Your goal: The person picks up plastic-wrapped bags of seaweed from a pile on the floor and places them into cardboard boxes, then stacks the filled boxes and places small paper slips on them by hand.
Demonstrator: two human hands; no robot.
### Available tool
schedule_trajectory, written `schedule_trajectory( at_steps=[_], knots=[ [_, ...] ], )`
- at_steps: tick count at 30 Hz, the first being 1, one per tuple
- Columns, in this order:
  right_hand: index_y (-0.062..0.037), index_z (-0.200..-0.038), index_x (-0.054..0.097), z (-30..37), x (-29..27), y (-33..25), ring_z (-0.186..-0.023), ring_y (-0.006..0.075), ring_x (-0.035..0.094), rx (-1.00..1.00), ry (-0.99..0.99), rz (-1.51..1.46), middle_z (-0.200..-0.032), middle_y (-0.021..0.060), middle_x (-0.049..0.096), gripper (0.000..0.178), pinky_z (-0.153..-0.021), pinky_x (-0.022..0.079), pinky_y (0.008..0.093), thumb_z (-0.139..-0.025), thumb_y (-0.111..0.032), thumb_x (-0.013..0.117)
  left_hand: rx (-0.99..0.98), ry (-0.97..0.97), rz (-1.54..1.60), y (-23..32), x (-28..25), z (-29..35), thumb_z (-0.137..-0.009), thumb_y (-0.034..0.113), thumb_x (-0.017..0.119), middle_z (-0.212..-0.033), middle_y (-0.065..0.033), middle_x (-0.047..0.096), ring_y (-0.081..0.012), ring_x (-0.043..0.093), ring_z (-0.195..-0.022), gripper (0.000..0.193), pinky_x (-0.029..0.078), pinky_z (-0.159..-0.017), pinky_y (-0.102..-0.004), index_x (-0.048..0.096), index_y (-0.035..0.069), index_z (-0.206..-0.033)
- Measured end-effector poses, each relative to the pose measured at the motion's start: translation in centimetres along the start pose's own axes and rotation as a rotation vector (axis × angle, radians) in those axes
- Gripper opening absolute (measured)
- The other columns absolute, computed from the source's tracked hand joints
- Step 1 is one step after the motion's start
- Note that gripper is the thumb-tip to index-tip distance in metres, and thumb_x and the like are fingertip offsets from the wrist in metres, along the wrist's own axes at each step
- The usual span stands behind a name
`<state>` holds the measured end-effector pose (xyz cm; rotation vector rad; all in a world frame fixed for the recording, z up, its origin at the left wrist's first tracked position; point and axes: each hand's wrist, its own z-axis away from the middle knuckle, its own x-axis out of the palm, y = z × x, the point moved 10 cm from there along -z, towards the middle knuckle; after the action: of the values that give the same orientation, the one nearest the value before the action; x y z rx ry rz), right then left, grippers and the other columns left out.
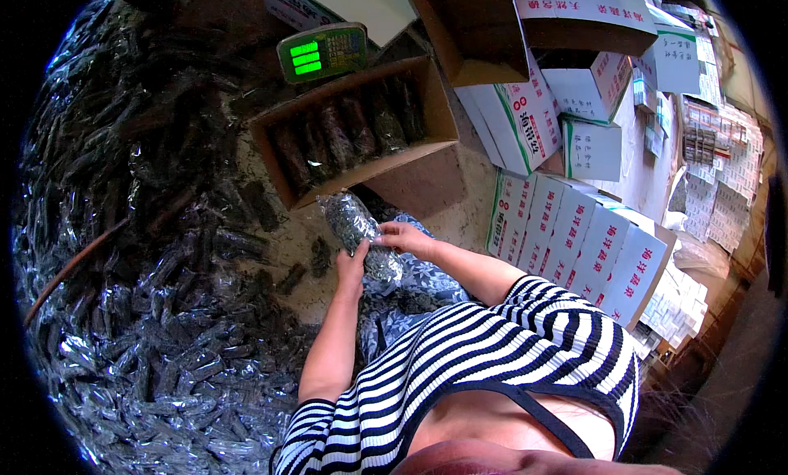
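You have one clear packet of dark dried stuff [358, 233] between your hands, just in front of you near the middle of the view. Your left hand [353, 260] cups its lower side with the fingers curled against the wrap, and your right hand [406, 239] grips it from the 3 o'clock side with fingers closed round it. Straight ahead at 12 o'clock from the packet sits the open brown carton [355, 130], and in it a single row of like packets stands side by side; how deep the carton goes beneath them you cannot tell from here. By that showing the packing looks well begun but far from finished, since the heap of loose packets [139, 311] spreads wide from 7 to 11 o'clock and looks barely dented. Beyond the carton at 12 o'clock a green-lit scale [322, 52] faces you. At 2 to 4 o'clock the white printed boxes [574, 237] stand closed in a row, with more stacked behind them.
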<state>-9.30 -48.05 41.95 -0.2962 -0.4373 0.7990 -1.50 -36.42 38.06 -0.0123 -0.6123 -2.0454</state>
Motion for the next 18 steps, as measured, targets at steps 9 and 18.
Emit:
schedule_trajectory(
  at_steps=[9, 18],
  knots=[
    [-0.0005, -0.108, 0.063, -3.3, -3.0, -0.6, -0.079, 0.0088, 0.059, -0.126, 0.085, -0.141, -0.091, 0.0034, 0.065, 0.030, -0.071, 0.048, 0.0235, -0.082, -0.014, 0.070, 0.007, -0.098, -0.045, 3.1, 3.5, -0.9, -0.080, 0.017, 0.072, -0.106, -0.0083, 0.063, -0.0161, 0.060, -0.091, 0.044, 0.049, -0.079, -0.0301, 0.053, 0.000, -0.116],
    [-0.0036, -0.099, 0.067, -14.4, -20.9, -8.1, -0.077, 0.0222, 0.067, -0.332, 0.654, 0.488, -0.088, 0.0124, 0.069, 0.030, -0.068, 0.051, 0.0342, -0.080, -0.027, 0.067, 0.003, -0.040, 0.031, 3.7, 2.6, -5.8, -0.078, 0.008, 0.069, -0.106, -0.0095, 0.063, -0.0178, 0.061, -0.090, 0.041, 0.049, -0.081, -0.0315, 0.052, 0.000, -0.115]
  ],
)
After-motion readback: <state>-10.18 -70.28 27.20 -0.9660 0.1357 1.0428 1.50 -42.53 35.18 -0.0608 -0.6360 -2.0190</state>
